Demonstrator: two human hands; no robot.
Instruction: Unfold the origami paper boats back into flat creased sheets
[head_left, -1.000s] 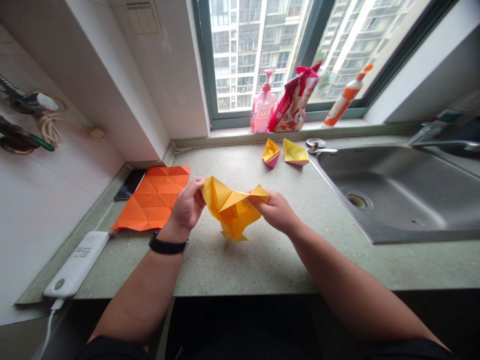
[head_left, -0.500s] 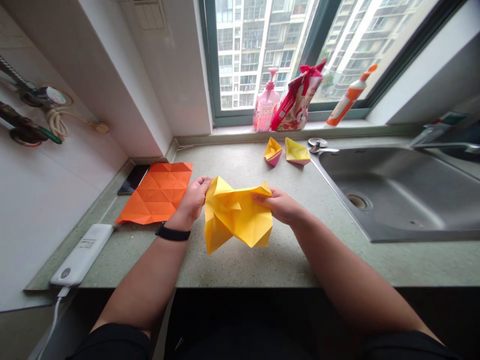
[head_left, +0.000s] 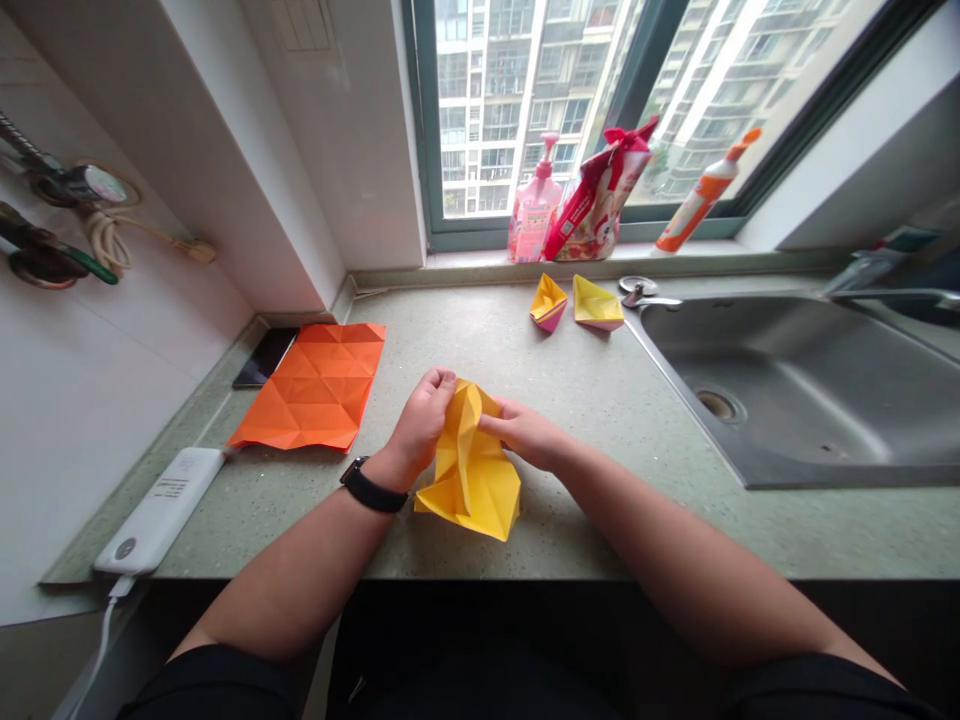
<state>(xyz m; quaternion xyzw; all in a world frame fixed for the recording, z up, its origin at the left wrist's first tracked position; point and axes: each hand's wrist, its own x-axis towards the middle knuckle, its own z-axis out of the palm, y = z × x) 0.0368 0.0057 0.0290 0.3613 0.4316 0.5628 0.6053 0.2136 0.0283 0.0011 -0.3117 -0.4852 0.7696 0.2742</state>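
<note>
Between my hands a creased sheet of yellow paper (head_left: 491, 490) is bunched into a standing fold, its lower part flaring out over the counter. My left hand (head_left: 421, 422) is closed on its upper left edge, fingers curled. My right hand (head_left: 529, 432) pinches the upper right side, with some fingertips hidden behind the paper. A sheet of orange paper (head_left: 315, 385) with a grid of creases lies left of my left hand. Two small folded paper boats, an orange-yellow and pink boat (head_left: 548, 303) and a pale yellow and pink boat (head_left: 598, 303), stand farther back.
A dark phone (head_left: 264, 358) lies partly under the orange sheet. At the left edge sits a white power bank (head_left: 161, 510) with a cable. A steel sink (head_left: 750, 470) is on the right. A pump bottle (head_left: 535, 215), red bag (head_left: 600, 200) and orange-white bottle (head_left: 697, 200) line the windowsill.
My hands have come closer together and nearer to me. The yellow paper, spread wide between them before, is now gathered into a narrower, upright fold.
</note>
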